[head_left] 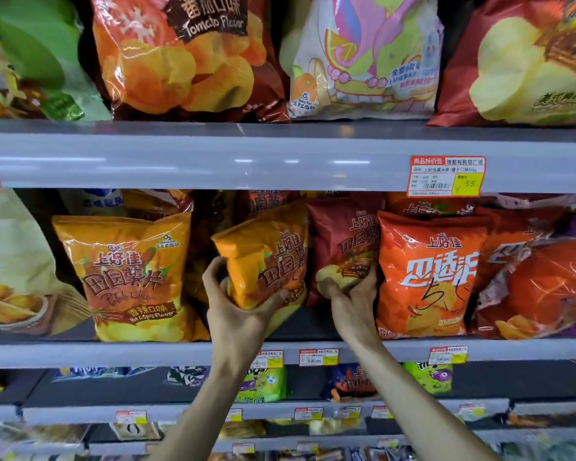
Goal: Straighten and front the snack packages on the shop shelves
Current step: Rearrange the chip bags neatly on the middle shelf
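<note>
My left grip [243, 304] was clamped round the lower end of the orange crisp bag [266, 257], thumb on the front and fingers curled behind. The bag leaned with its top toward the right, its bottom apparently raised off the middle shelf [113, 354]. My right grip [350, 301] had its fingers bunched into the lower front of the dark red bag [346, 241] just beside it; the 2 bags touched along their edges.

I judged the weak point to be the orange bag. Held only at the bottom, its puffed top could flop forward or the slick film could slide out of my fingers, dropping it past the shelf lip. Squeezing harder to stop that would have crushed the crisps. On the right, pinching the film risked creasing the printed face I meant to show. The dark red bag also pressed against the orange-red bag [429, 274], so a sharp tug might have dragged that neighbour askew. More bags stood behind both, and they could have tipped into any gap I opened. The hot and spicy bag [130, 274] on the left stood upright, well clear of my wrist
</note>
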Tool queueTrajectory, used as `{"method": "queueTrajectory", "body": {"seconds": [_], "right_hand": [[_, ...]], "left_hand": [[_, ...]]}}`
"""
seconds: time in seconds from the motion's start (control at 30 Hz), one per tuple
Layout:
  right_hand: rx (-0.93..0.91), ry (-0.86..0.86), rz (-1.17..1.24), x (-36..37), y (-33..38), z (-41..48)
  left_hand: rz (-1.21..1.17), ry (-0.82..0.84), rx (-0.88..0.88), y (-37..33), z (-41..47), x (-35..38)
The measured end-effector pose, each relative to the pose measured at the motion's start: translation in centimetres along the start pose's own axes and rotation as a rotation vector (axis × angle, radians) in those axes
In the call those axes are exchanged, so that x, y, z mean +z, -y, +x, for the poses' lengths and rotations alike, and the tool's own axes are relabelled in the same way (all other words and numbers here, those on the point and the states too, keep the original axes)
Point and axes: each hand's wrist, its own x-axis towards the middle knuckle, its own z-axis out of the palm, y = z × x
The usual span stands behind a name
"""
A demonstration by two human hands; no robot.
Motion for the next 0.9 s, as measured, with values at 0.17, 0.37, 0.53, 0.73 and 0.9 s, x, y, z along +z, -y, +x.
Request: {"method": "queueTrajectory", "body": {"seconds": [0.17, 0.37, 0.53, 0.73, 0.9], "right_hand": [[-0.033, -0.011, 0.015, 0.0, -0.2, 0.5], [-0.001, 0.066, 0.034, 1.1, 1.1, 0.9], [-0.02, 0.204, -0.04, 3.2, 1.6, 0.4], [-0.059, 0.36, -0.12, 6.3, 2.9, -0.8], [-0.07, 0.328, -0.068, 6.2, 3.2, -1.8]], "left_hand": [[-0.038, -0.063, 0.032, -0.5, -2.8, -2.8], [-0.065, -0.1, 0.029, -1.5, -4.3, -6.3], [-0.013, -0.104, 0.032, -1.6, -4.4, -9.1], [-0.014, -0.041, -0.014, -1.3, -3.6, -10.4], [-0.023, 0.033, -0.035, -1.7, -3.3, -10.3]]}}
